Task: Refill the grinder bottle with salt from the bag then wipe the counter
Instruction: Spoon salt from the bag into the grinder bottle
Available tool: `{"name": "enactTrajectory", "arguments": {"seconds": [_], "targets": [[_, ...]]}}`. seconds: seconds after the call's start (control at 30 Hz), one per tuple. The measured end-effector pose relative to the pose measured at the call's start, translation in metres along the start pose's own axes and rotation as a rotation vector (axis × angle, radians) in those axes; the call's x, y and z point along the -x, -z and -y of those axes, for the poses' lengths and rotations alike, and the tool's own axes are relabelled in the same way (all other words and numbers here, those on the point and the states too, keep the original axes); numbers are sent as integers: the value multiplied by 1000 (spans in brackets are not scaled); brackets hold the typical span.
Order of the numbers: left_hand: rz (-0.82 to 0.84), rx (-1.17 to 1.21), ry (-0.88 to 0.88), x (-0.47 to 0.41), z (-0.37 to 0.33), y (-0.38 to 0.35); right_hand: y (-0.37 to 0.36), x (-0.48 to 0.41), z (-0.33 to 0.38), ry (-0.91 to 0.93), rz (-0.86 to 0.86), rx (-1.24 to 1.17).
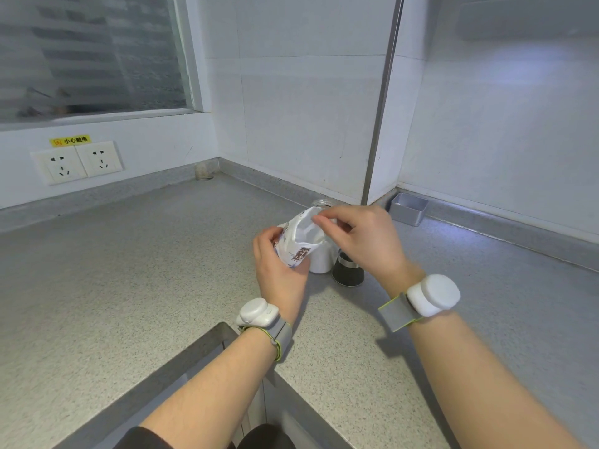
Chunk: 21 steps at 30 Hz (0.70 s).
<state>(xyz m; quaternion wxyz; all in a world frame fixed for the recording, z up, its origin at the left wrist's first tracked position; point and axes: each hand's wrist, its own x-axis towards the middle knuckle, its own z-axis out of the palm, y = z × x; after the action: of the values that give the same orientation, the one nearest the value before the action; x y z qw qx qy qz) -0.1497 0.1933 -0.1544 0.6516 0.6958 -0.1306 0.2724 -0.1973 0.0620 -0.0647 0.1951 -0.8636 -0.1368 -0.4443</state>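
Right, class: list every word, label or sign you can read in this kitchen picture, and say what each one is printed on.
"小心触电": on the yellow warning sticker on the wall just above the wall sockets.
Dark printed panel on the salt bag: it carries characters, but they are too blurred to read.
Smaller print around that panel: too small to read.
No other text shows.
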Motion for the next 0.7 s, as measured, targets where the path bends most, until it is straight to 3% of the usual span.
{"name": "enactTrajectory", "arguments": {"seconds": [0.17, 0.33, 0.43, 0.7], "targets": [[31, -26, -162, -1, 2, -1, -6, 1, -4, -7, 350, 224], [70, -30, -169, 0, 2, -1, -4, -5, 3, -269, 514, -74], [66, -21, -154, -1, 2, -1, -1, -7, 4, -498, 494, -320], [-4, -47, 69, -2, -1, -2, -4, -10, 5, -864, 176, -485]]}}
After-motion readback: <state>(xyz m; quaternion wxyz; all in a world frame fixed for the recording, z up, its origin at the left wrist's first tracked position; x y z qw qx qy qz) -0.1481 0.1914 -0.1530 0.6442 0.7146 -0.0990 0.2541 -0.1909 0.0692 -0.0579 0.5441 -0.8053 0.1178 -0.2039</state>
